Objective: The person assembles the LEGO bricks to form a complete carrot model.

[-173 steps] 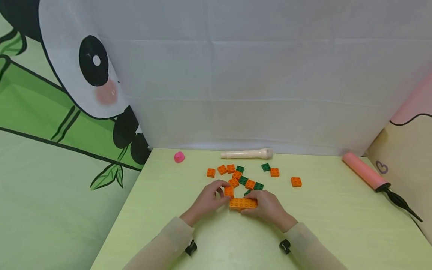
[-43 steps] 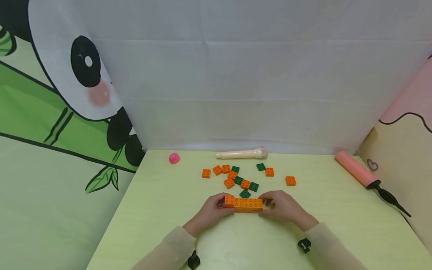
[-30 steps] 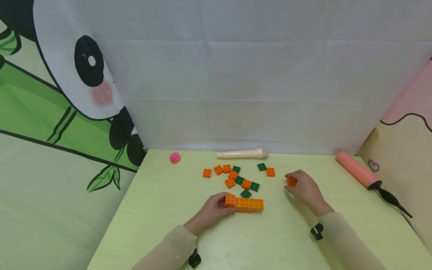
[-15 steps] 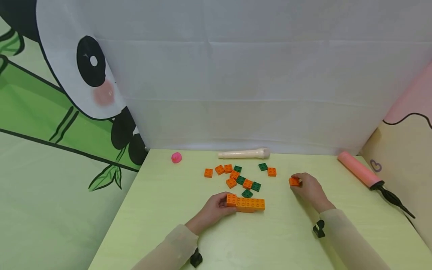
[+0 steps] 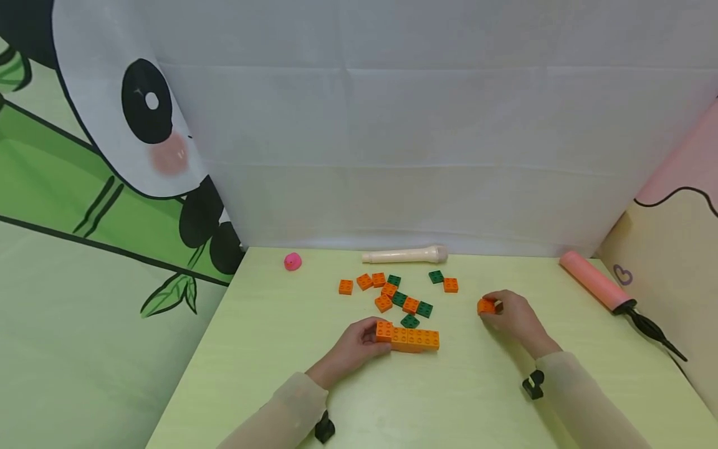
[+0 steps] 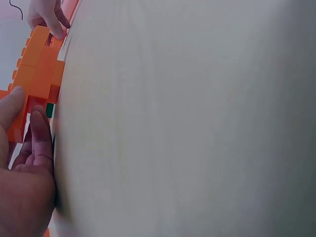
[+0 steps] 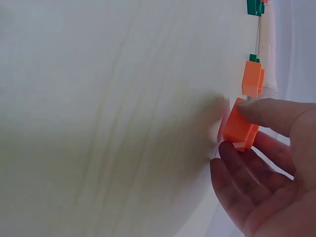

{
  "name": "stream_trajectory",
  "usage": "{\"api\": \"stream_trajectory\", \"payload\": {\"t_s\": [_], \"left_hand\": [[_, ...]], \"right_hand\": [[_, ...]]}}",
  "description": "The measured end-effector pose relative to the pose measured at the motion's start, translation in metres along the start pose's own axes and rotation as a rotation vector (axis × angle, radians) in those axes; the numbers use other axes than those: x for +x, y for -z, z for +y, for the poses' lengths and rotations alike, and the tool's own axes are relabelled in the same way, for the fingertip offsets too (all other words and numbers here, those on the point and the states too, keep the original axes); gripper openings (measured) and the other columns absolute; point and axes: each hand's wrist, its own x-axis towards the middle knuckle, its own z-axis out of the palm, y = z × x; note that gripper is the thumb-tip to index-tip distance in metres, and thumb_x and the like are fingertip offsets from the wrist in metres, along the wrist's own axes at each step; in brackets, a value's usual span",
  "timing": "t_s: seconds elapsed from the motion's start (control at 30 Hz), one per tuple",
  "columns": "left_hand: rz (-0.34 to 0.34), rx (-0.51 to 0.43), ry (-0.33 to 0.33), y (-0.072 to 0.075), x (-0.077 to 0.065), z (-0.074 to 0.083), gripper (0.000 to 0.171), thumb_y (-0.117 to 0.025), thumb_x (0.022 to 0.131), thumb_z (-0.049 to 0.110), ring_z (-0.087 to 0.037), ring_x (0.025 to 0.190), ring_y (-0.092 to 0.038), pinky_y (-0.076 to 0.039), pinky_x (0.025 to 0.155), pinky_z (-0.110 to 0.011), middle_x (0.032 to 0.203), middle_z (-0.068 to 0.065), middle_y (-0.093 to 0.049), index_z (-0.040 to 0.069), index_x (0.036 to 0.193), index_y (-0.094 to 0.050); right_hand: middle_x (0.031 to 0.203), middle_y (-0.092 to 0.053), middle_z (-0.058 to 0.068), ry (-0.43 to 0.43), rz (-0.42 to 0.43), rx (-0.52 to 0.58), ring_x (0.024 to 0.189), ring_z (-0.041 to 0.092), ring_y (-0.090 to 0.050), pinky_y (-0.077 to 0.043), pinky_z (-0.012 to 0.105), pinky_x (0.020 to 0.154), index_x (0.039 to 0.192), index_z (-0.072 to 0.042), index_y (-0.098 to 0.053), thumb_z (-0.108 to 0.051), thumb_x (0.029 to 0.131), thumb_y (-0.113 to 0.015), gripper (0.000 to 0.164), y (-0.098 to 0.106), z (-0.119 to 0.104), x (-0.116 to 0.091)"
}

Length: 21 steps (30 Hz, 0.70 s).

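A block of joined orange bricks is held at its left end by the left hand, low over the near middle of the table. In the left wrist view its side is pressed by the thumb while curled fingers are tucked beneath, so that part of its underside is covered; whether the table is touched by the block cannot be told. Well to the right, a single orange brick is pinched by the right hand, its right part hidden from the head camera by the fingers. From the right wrist the thumb is seen laid on one face and fingertips on the other (whether the brick is lifted is hard to make out). Just behind the block a green brick is seen, mostly masked in the left wrist view, and beyond it a scatter of orange and green bricks is spread. A pale microphone-shaped object is laid near the white cloth; in the right wrist view it is partly covered by bricks and thumb. Both sleeves are cut off by the lower edge.
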Motion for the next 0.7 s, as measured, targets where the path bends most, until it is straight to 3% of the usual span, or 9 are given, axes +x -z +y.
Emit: {"api": "stream_trajectory", "payload": {"t_s": [0.13,0.33,0.5,0.7], "left_hand": [[-0.001,-0.018,0.01,0.0,0.0,-0.001,0.038,-0.077,0.097,0.013,-0.021,0.103,-0.068,-0.056,0.089,-0.028,0.121,-0.002,-0.068,0.016,0.132,-0.065],[0.0,-0.024,0.012,0.0,0.001,-0.002,0.037,-0.076,0.097,0.012,-0.021,0.105,-0.068,-0.056,0.09,-0.028,0.122,-0.002,-0.068,0.016,0.132,-0.065],[-0.005,-0.022,0.009,0.0,0.001,-0.004,0.035,-0.076,0.098,0.013,-0.021,0.106,-0.068,-0.056,0.091,-0.029,0.122,-0.002,-0.068,0.016,0.131,-0.065],[-0.007,-0.017,0.006,0.001,0.001,-0.005,0.036,-0.077,0.098,0.017,-0.021,0.106,-0.067,-0.056,0.091,-0.03,0.122,-0.001,-0.069,0.018,0.132,-0.066]], "right_hand": [[0.115,-0.066,0.018,-0.003,-0.016,0.011,0.097,0.032,-0.064,-0.055,0.049,0.085,0.127,0.004,-0.069,-0.018,0.091,-0.083,0.045,-0.005,-0.004,-0.002],[0.116,-0.067,0.013,0.076,-0.014,0.052,0.098,0.03,-0.066,-0.057,0.049,0.089,0.125,0.0,-0.071,-0.016,0.09,-0.084,0.041,-0.016,-0.011,-0.007],[0.119,-0.067,0.011,0.095,-0.015,0.152,0.101,0.028,-0.066,-0.058,0.045,0.09,0.124,-0.004,-0.072,-0.017,0.09,-0.085,0.039,-0.023,-0.022,-0.016],[0.119,-0.068,0.009,0.102,-0.019,0.324,0.103,0.026,-0.067,-0.059,0.031,0.087,0.126,-0.007,-0.071,-0.017,0.09,-0.085,0.04,-0.031,-0.04,-0.03]]}}
